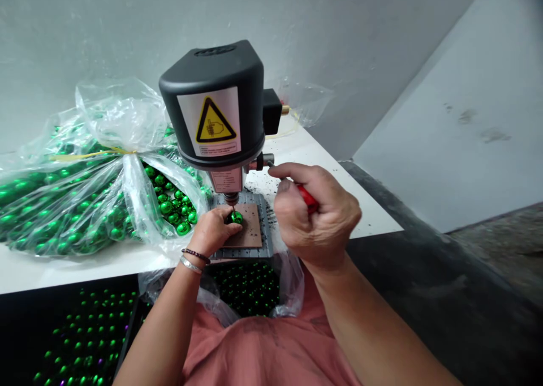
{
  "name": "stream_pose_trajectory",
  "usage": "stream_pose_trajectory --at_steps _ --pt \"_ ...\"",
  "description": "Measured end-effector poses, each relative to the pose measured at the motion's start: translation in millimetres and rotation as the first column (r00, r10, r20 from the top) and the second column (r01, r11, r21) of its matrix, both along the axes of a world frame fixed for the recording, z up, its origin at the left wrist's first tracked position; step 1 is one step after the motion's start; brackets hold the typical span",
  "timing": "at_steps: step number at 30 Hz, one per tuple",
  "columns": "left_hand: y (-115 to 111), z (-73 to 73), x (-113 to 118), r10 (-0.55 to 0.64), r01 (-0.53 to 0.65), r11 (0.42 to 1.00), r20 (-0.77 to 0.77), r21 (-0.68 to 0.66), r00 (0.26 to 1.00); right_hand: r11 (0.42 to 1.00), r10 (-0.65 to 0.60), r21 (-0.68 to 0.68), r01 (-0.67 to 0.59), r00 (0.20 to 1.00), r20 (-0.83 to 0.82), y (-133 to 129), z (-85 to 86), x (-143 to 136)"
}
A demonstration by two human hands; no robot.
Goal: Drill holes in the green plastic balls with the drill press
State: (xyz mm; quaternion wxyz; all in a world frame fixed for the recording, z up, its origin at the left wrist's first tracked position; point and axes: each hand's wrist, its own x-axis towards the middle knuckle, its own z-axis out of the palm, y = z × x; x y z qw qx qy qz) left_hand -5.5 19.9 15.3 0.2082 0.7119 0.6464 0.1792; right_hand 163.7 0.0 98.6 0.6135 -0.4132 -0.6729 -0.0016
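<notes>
A shiny green ball (236, 218) rests on a brown board (251, 236) under the bit of a small bench drill press (250, 63). My left hand (214, 227), with bracelets at its wrist, pinches the ball between thumb and fingers. The drill bit (233, 207) comes down at the ball; whether it is inside the ball I cannot tell. My right hand (316, 210) is closed around the red grip of the feed lever (306, 198), to the right of the drill head. The board lies on the drill's grey base (268, 244).
A clear plastic bag (139, 199) of green balls lies at the left on the white table (373, 219). Dark shavings are scattered around the base. Below the table edge, an open plastic bag (292, 284) and a dark tray (25, 324) hold many more green balls.
</notes>
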Motion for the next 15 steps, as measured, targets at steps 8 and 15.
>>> stream_pose_trajectory --at_steps 8,15 --pt "-1.6 5.1 0.9 -0.011 0.011 1.000 0.023 -0.013 1.000 0.995 -0.008 0.101 0.005 1.000 0.026 2.3 -12.2 0.4" --pt "-1.6 3.1 -0.6 0.003 -0.003 1.000 0.020 -0.015 1.000 0.991 0.010 0.131 -0.009 1.000 -0.005 3.5 -25.4 -0.6"
